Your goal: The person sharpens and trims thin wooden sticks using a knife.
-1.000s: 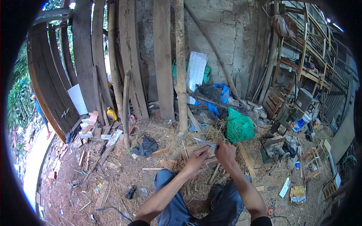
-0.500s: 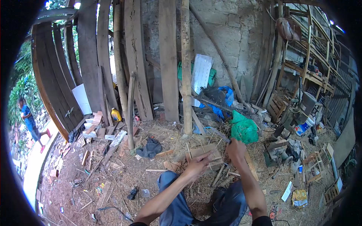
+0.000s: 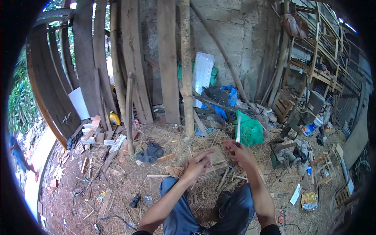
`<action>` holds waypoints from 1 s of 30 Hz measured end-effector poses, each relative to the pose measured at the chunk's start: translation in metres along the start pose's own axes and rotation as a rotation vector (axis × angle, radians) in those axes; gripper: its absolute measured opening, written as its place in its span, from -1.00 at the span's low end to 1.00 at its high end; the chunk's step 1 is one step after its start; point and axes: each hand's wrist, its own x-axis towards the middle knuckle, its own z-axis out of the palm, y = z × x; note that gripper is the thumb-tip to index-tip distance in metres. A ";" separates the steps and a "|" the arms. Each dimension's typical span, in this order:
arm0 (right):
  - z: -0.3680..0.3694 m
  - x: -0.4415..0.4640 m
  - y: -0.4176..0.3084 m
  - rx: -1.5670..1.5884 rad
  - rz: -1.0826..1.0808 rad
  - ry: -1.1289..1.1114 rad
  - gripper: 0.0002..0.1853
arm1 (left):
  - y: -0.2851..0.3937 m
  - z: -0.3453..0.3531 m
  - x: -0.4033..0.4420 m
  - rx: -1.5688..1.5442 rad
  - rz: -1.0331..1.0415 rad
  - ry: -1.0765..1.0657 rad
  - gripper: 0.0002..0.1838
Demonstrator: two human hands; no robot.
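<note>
My right hand (image 3: 238,152) is closed round the handle of a knife (image 3: 238,129), whose pale blade points up in front of the green bag (image 3: 249,129). To its left my left hand (image 3: 198,166) is held over a flat wooden board (image 3: 213,162), with fingers together and pointing right. Whether a thin piece lies between those fingers is too small to tell. Wood strips and shavings lie round the board, in front of my knees.
A wooden pole (image 3: 187,78) stands beyond the board. A black cloth (image 3: 150,152) and a yellow bottle (image 3: 114,118) are at the left. A metal vise-like tool (image 3: 288,150) stands at the right. A person (image 3: 19,154) is outside at the far left.
The knife has swung from pointing left to upright. My hands have moved apart compared with one second ago. The person outside has shifted left and nearer.
</note>
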 end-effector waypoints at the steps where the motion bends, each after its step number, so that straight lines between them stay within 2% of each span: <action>1: 0.010 -0.010 -0.013 0.042 -0.072 -0.017 -0.74 | 0.000 0.001 0.001 0.003 0.008 -0.007 -0.60; 8: 0.023 -0.011 -0.035 0.037 -0.273 -0.019 -0.73 | 0.006 0.013 -0.004 0.062 0.046 -0.094 -0.63; 12: 0.020 -0.013 -0.039 0.016 -0.272 -0.009 -0.77 | 0.007 0.021 -0.009 0.042 0.013 -0.124 -0.67; 15: 0.023 -0.019 -0.039 -0.071 -0.263 0.033 -0.80 | 0.003 0.021 -0.004 0.048 0.084 -0.105 -0.74; 18: 0.026 -0.030 -0.046 -0.048 -0.260 -0.018 -0.80 | 0.003 0.024 0.010 0.048 0.173 -0.067 -0.79; 20: 0.028 -0.041 -0.053 -0.321 -0.351 -0.057 -0.83 | 0.008 0.027 0.012 -0.064 0.173 -0.095 -0.81; 21: 0.027 -0.041 -0.052 -0.323 -0.354 -0.055 -0.83 | 0.010 0.028 0.014 -0.064 0.175 -0.097 -0.81; 27: 0.008 -0.028 -0.034 -0.428 -0.507 0.090 -0.87 | 0.004 0.032 0.025 -0.085 0.114 -0.012 -0.79; 29: 0.006 -0.036 -0.045 -0.495 -0.528 0.257 -0.88 | -0.004 0.026 0.028 -0.172 0.141 0.000 -0.82; 30: 0.000 -0.034 -0.047 -0.493 -0.528 0.258 -0.88 | -0.005 0.024 0.028 -0.169 0.140 0.000 -0.82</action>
